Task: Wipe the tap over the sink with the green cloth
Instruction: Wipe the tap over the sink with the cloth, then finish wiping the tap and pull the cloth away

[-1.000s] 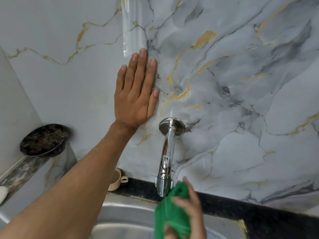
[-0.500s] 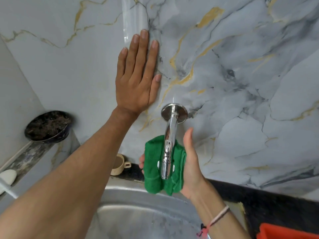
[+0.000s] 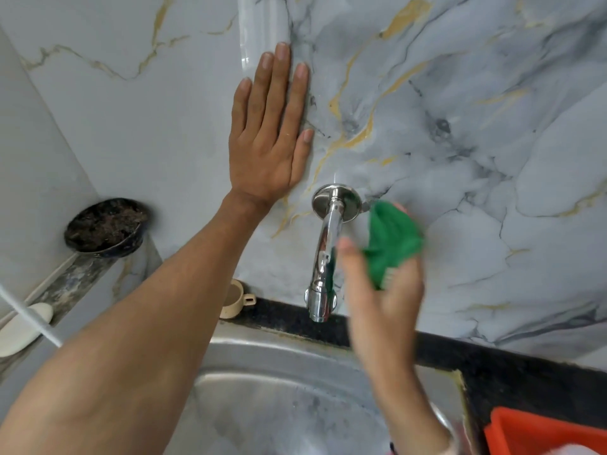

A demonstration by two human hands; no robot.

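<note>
Open wall (image 3: 492,93) above and right of the tap (image 3: 323,254); open sink (image 3: 279,405) basin below its spout. Dark tabletop (image 3: 509,366) edge along the sink's back and right rim. Corner ledge at left, well apart from the tap.

Left hand (image 3: 267,142) flat on the wall, fingers straight and close together, pointing up, empty, just up-left of the tap's round base; forearm stretched across the sink. Right hand (image 3: 382,287) raised just right of the spout, blurred, thumb out toward the tap, fingers closed round the cloth (image 3: 392,241). Cloth bunched, beside the tap's base on the right, against or near the wall; contact with the tap not clear.

One tap. One cloth. One sink. One small cup (image 3: 235,298) behind the sink, left of the spout. One dark bowl (image 3: 105,226) and one pale soap (image 3: 23,326) on the ledge. One orange tub (image 3: 542,431) at lower right.
</note>
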